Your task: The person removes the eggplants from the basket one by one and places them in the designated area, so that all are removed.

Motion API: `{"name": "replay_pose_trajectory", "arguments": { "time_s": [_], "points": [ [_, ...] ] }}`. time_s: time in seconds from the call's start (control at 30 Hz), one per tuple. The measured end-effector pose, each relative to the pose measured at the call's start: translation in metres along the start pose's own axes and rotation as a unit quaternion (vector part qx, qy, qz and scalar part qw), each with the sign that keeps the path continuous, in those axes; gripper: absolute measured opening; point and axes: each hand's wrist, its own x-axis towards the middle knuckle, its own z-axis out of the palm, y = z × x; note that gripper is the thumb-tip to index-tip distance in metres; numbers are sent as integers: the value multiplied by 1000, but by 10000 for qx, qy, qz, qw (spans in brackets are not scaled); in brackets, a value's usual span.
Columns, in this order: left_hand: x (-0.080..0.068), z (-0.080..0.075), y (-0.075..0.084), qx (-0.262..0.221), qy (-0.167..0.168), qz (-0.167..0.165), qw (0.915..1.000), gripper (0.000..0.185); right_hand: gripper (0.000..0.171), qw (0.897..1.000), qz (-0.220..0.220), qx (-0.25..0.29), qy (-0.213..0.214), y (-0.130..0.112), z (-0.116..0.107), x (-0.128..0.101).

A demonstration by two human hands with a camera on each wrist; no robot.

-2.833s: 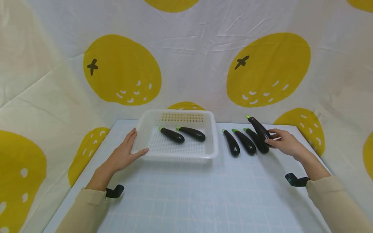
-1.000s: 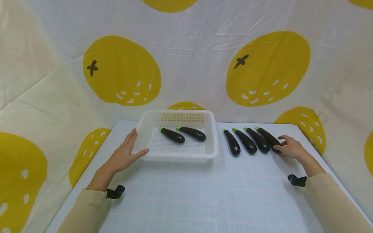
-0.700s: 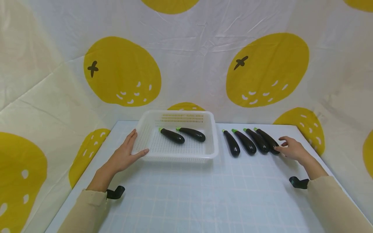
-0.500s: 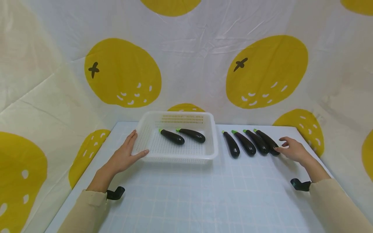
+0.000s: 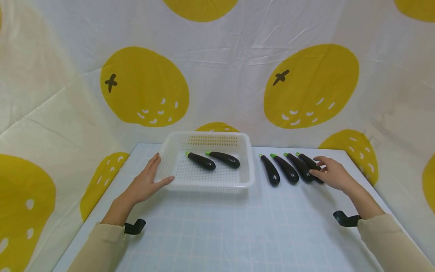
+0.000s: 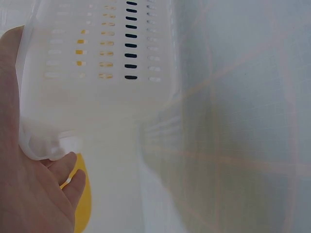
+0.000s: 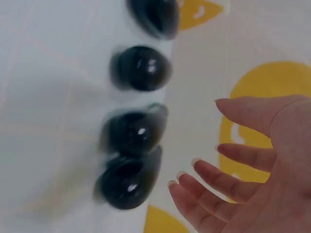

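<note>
On the worktop point(image 5: 217, 226), at about 2 o'clock from its middle, four dark eggplants are lying side by side in a row, with their green stems pointing away from the person. The right hand point(image 5: 331, 173) is hovering over the rightmost eggplant point(image 5: 308, 162), at the 3 o'clock end of the row. Its fingers point(image 7: 214, 179) are spread and only a little bent, and in the right wrist view they are staying apart from the round ends of the eggplants, so this hand is gripping nothing. Just beside it, toward 9 o'clock, the third eggplant point(image 5: 299, 168), the second eggplant point(image 5: 284, 169) and the first eggplant point(image 5: 270, 170) are resting on the worktop.

At about 11 o'clock, the white basket point(image 5: 249, 166) is standing with two more eggplants inside: the left basket eggplant point(image 5: 201, 161) and the right basket eggplant point(image 5: 224, 159). The left hand point(image 5: 146, 181) is resting against the near left corner of the basket, with straight fingers along the side wall and the thumb touching the near rim. A cloth with big yellow fruits point(image 5: 144, 87) is hanging behind.
</note>
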Motion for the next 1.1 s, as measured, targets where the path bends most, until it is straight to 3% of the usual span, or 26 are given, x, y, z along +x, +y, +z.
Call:
{"name": "replay_pose_trajectory", "arguments": {
  "time_s": [0.23,0.57,1.1],
  "points": [
    [0,-1,-1,20,14,113,9999,111,59,9983,-562,27,167,-40,6,7],
    [0,-1,-1,39,-14,89,10000,112,56,9933,-1133,191,95,-97,21,10],
    [1,-1,-2,17,-33,81,10000,112,54,9837,-1646,722,-111,-172,53,32]
  ]
}}
